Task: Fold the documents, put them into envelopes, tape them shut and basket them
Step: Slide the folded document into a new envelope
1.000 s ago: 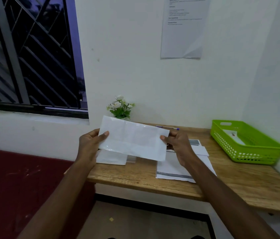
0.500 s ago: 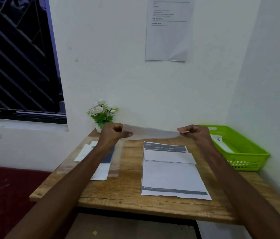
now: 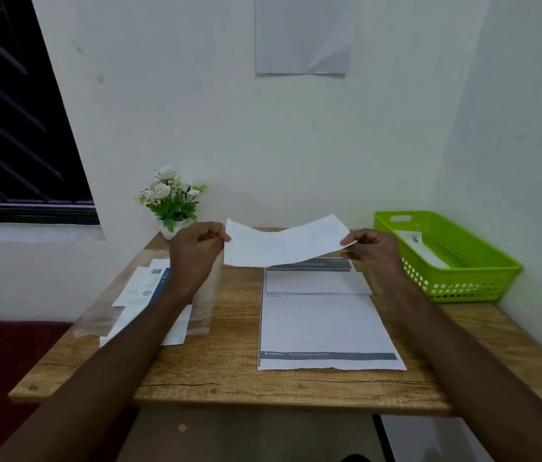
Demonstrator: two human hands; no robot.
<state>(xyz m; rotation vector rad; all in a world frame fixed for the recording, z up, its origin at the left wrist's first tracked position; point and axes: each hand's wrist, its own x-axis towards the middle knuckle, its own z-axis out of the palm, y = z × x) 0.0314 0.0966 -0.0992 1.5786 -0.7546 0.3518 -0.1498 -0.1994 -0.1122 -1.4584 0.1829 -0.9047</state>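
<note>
1. Now both grips, left hand point(image 3: 196, 251) and right hand point(image 3: 374, 250), pinch the folded document point(image 3: 284, 243) by its ends, tilted up from edge-on a moment ago.
2. Held between the grips above the bench point(image 3: 229, 368); enveloping likely follows.

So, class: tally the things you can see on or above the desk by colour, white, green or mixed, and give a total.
White: 2, the held paper and the document lying flat.
Green: 1, the basket.
Mixed: 2, the flower pot and the leaflets.
Total: 5

flower pot point(image 3: 172, 208) | wall notice point(image 3: 302, 35) | window point(image 3: 13, 128) | wooden table point(image 3: 223, 378)
</note>
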